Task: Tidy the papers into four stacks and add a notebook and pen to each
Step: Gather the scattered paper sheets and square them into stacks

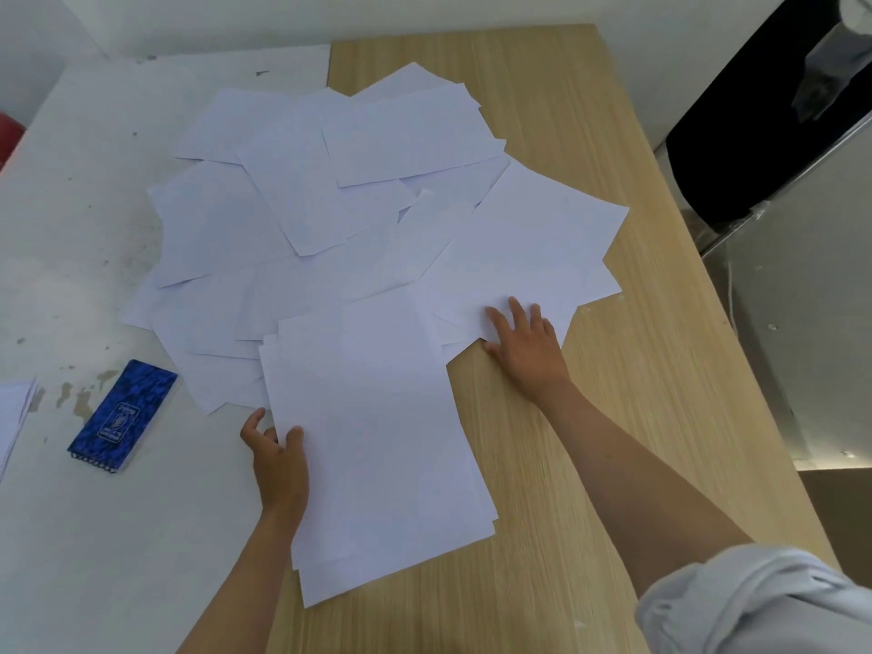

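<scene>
Fingers (516, 313) of right hand (526, 349) flat on loose papers (302, 195); left hand (278, 457) grips near stack (377, 446)

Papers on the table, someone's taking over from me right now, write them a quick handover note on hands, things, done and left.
Left hand: grips the left edge of the near paper stack.
Right hand: open, fingers flat on a loose sheet.
Scattered papers lie overlapping across the white table and the wooden table.
Blue spiral notebook lies on the white table, left of the pile. Another stack shows at the left edge.
Done: near stack partly gathered, edges uneven.
Left: most sheets unsorted; notebooks unplaced; no pen in view.
</scene>
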